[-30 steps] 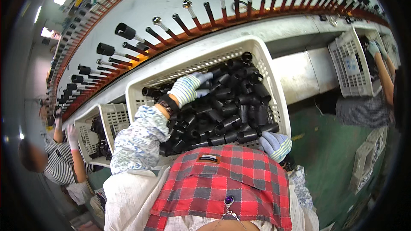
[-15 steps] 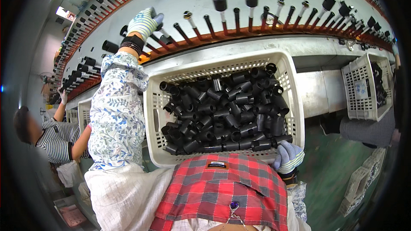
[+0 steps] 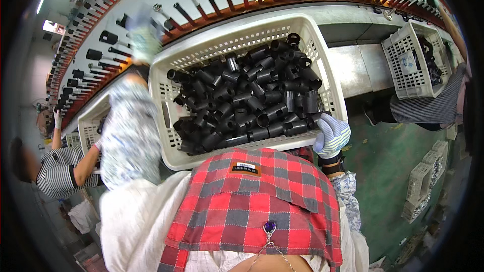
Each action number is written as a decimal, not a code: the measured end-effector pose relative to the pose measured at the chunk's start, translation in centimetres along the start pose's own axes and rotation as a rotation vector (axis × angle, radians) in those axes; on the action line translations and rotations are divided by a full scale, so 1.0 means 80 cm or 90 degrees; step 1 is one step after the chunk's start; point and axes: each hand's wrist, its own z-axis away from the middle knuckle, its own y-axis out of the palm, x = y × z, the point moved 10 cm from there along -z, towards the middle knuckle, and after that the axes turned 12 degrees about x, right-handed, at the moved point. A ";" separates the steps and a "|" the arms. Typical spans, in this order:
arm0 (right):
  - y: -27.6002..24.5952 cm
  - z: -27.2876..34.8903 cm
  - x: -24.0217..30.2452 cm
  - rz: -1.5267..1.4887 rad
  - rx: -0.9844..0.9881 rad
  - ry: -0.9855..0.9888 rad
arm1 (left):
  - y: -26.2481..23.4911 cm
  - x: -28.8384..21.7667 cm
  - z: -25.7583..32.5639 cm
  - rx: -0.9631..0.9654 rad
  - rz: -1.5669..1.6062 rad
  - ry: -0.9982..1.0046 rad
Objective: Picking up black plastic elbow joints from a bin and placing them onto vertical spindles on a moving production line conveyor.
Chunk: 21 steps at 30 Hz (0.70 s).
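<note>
A: Where are your hands?
B: Your gloved right hand (image 3: pixel 330 134) grips the white basket (image 3: pixel 322 65) corner; black tubes (image 3: pixel 247 98) fill it. Your left hand (image 3: pixel 142 38) is blurred near the rack pegs (image 3: pixel 212 1); grip unclear.
A: Around you?
B: Two other baskets (image 3: pixel 411 63); one striped-shirted person (image 3: pixel 65 171) left.

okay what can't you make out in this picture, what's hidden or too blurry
- Left hand, head view: motion blur; whether it holds anything cannot be told.
- Right hand: fingers curl over the basket rim; palm side hidden by its glove.
- Lower black tubes: buried under the top layer.
- Basket's near wall: hidden by the red plaid apron.
</note>
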 end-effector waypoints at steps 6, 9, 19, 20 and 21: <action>-0.010 -0.002 0.008 -0.048 0.013 -0.033 | 0.133 -0.130 0.172 0.227 0.138 0.064; 0.002 0.002 0.006 -0.061 0.078 -0.044 | 0.163 -0.126 0.192 0.459 0.105 -0.043; 0.002 0.009 0.006 -0.046 0.019 -0.063 | 0.179 -0.132 0.196 0.661 -0.146 0.060; 0.001 0.008 0.006 -0.048 0.015 -0.063 | 0.179 -0.131 0.194 0.672 -0.164 0.089; 0.000 0.006 0.006 -0.049 0.012 -0.062 | 0.177 -0.132 0.189 0.683 -0.182 0.119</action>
